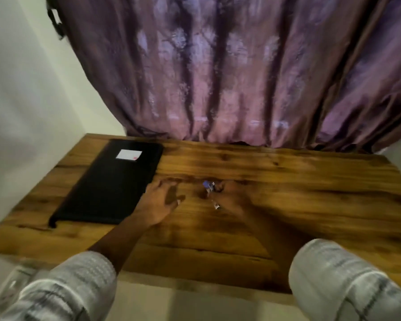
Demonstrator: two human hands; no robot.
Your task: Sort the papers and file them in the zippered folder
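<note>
Your two sleeves sit closest to the lens, pale and checked: the left sleeve [79, 286] is pushed up at the near left corner of the desk, the right sleeve [347, 281] at the near right edge. From them both forearms reach forward over the wooden desk [287, 177] toward its middle.

Your left hand [160, 200] lies palm down, low over the wood, fingers spread and loose, closed on nothing, its knuckles just beside the right edge of the folder. Your right hand [232, 198] is smeared by motion blur and blends into the wood grain. It hovers near the desk's centre with small things [208, 185] at its fingertips, one with a blue tip, another pale and thin lying just nearer you. Whether that hand pinches them or merely touches them, you cannot tell from this view.

The black folder [109, 181] lies flat and closed along the left side of the desk, running from the far left corner toward you, with a white label [128, 155] near its far end. A purple curtain [218, 70] hangs behind the far edge.
</note>
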